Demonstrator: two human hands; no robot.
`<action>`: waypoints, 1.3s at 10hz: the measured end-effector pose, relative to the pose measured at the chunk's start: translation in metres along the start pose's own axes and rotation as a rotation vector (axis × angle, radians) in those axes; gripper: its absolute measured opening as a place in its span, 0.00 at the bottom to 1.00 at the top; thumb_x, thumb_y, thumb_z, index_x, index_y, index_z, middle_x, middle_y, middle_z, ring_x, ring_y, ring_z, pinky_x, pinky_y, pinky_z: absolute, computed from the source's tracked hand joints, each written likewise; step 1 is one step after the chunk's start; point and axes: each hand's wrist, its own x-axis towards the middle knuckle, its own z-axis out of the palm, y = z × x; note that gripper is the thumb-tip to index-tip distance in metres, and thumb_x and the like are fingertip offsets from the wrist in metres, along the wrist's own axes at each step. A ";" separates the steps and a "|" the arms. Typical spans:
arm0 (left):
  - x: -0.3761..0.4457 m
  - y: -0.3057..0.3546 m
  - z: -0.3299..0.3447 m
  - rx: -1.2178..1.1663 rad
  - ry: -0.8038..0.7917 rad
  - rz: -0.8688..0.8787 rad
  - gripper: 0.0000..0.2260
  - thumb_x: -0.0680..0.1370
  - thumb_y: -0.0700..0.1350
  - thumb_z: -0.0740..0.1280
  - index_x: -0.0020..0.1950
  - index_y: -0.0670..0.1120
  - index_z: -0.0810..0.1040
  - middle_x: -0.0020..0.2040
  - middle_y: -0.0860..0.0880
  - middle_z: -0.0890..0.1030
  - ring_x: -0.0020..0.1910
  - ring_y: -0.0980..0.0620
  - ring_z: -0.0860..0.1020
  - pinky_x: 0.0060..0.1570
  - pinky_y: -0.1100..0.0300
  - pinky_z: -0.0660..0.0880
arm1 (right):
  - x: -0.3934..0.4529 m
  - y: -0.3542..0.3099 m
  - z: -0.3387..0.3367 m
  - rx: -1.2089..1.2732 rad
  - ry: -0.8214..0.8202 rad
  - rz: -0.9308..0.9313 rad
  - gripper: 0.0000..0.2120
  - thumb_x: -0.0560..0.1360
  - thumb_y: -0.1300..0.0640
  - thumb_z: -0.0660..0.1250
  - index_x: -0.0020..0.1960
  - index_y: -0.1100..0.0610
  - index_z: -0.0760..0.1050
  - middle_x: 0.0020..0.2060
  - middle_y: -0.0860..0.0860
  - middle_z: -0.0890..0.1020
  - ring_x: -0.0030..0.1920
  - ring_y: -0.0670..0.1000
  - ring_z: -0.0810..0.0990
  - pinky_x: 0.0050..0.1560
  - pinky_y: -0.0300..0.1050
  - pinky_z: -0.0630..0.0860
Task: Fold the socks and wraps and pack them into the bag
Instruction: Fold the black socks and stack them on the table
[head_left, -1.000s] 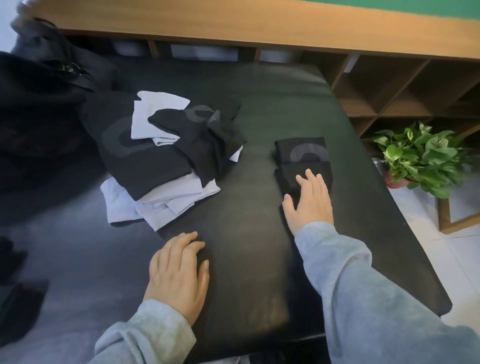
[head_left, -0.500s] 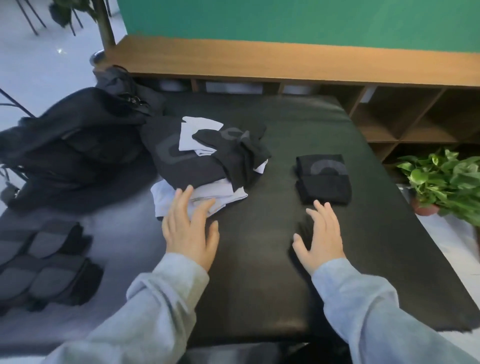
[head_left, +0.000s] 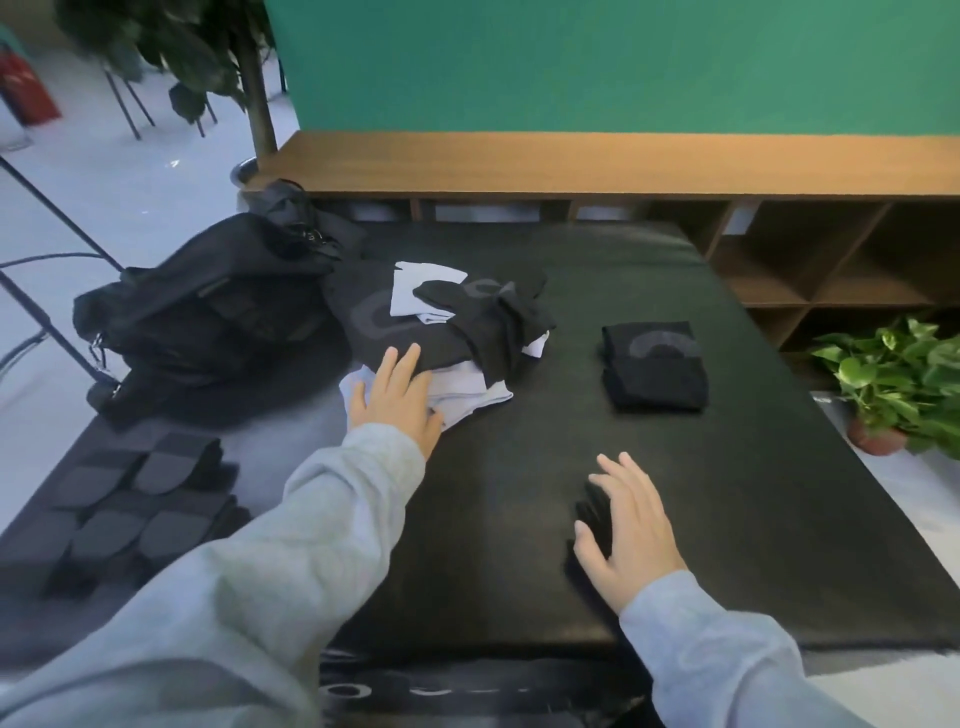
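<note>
Pile of socks and wraps (head_left: 447, 332): centre-left of the frame, on the black padded surface (head_left: 519, 519); black and white pieces lie mixed and unfolded, a large black piece with a grey curved mark on top, white layers sticking out at the near edge.
Folded black piece (head_left: 653, 366): right of centre, flat and squared, a grey arc on its far half; well apart from the pile.
Bag (head_left: 208, 317): black, slumped at the left of the frame, just beside the pile.
Left hand (head_left: 397, 397): lies palm down on the near edge of the pile, fingers (head_left: 400, 366) spread and flat, gripping nothing.
Right hand (head_left: 631, 530): low right of centre, palm down over the bare surface, fingers apart and empty.
Dark grey folded pieces (head_left: 140, 499): rows at the lower left.
Potted plant (head_left: 898, 384): right edge, on the floor.
</note>
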 end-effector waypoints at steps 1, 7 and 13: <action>-0.008 -0.002 -0.008 -0.024 0.001 0.036 0.25 0.80 0.52 0.56 0.75 0.48 0.56 0.77 0.54 0.47 0.75 0.54 0.43 0.72 0.54 0.52 | -0.001 0.000 0.001 -0.035 -0.007 0.024 0.22 0.69 0.49 0.58 0.56 0.61 0.73 0.60 0.56 0.77 0.67 0.53 0.63 0.63 0.56 0.64; -0.101 -0.018 0.012 -0.588 0.288 0.242 0.13 0.71 0.30 0.69 0.53 0.40 0.77 0.55 0.46 0.75 0.54 0.53 0.76 0.56 0.71 0.66 | -0.002 -0.009 0.001 -0.099 -0.147 0.045 0.19 0.65 0.66 0.73 0.55 0.61 0.76 0.58 0.54 0.79 0.63 0.58 0.75 0.66 0.51 0.62; -0.185 -0.029 0.071 -0.658 0.311 0.272 0.20 0.71 0.32 0.62 0.52 0.56 0.72 0.54 0.60 0.76 0.62 0.65 0.69 0.58 0.58 0.67 | -0.019 -0.070 0.029 0.157 -0.324 -0.268 0.18 0.65 0.62 0.65 0.54 0.53 0.78 0.68 0.48 0.71 0.70 0.46 0.59 0.67 0.44 0.57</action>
